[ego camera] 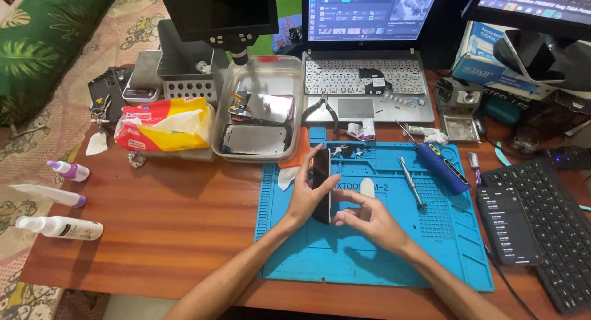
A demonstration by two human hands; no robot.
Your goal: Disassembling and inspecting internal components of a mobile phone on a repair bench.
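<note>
While left hand [306,194] grips phone [321,184] upright, right hand [368,218] touching beside

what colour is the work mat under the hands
Blue: the work mat on the wooden desk, seen best in the head view.

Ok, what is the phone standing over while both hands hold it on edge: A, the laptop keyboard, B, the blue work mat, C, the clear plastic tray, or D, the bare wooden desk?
B: the left hand and right hand hold the dark phone on edge over the blue work mat, short of the laptop and tray behind it.
</note>
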